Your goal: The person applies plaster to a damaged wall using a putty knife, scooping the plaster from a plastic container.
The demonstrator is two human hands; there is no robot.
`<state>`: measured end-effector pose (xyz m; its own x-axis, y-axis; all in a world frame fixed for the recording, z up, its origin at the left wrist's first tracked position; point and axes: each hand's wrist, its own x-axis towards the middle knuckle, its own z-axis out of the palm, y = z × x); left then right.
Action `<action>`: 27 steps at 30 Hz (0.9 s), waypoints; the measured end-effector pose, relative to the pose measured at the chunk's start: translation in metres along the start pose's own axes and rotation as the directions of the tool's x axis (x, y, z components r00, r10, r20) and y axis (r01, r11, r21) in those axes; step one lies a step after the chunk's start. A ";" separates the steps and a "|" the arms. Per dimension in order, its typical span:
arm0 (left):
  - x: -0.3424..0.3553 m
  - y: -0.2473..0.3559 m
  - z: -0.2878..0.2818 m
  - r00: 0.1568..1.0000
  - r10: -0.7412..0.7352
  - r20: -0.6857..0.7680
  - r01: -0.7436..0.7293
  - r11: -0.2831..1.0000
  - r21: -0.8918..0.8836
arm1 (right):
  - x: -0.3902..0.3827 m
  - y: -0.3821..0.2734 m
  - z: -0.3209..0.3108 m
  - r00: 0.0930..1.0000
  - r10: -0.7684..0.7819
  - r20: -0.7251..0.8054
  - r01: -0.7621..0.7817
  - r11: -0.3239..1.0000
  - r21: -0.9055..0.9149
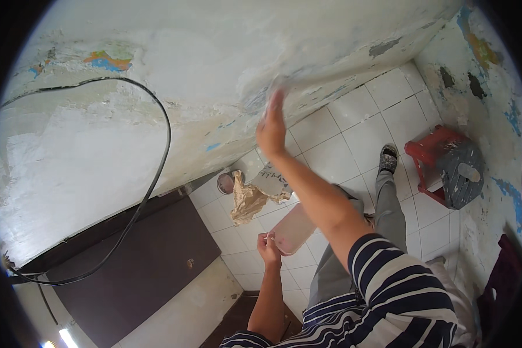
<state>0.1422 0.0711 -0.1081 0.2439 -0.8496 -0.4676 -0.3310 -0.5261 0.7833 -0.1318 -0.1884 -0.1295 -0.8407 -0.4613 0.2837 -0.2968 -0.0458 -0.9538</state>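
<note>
My right hand (272,126) is raised to the patchy, plastered wall (209,64), its fingers pressed together and blurred. A thin greyish smear beside the fingers looks like a flat tool, but its kind cannot be made out. Lower down, my left hand (268,249) grips the edge of a shallow pinkish tray (296,229) with rounded corners. My right forearm covers part of the space behind the tray. Below the wall lies a crumpled brown paper bag (247,202), close to the tray's far side.
A round tub (227,182) stands at the wall's foot beside the bag. To the right is a red stool (426,151) with a grey, splattered top. A black cable (167,145) loops across the left, over a dark brown panel (133,261). White tiles (359,139) cover the floor.
</note>
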 end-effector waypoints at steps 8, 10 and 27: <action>-0.006 0.002 -0.009 1.000 -0.008 -0.001 0.008 1.000 -0.029 | 0.045 0.004 -0.069 0.984 0.072 -0.166 -0.069 0.997 0.024; -0.003 0.002 -0.001 0.999 -0.037 0.012 0.038 0.999 -0.038 | 0.084 0.016 -0.072 0.967 0.048 -0.251 -0.061 0.997 -0.046; 0.000 0.006 -0.003 1.000 -0.012 0.008 0.012 0.998 -0.060 | 0.100 0.044 -0.093 0.946 -0.008 -0.323 -0.063 0.976 -0.210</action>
<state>0.1429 0.0675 -0.1020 0.2409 -0.8435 -0.4801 -0.2723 -0.5335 0.8008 -0.2708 -0.1541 -0.1341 -0.9394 -0.1504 0.3081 -0.3316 0.1707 -0.9278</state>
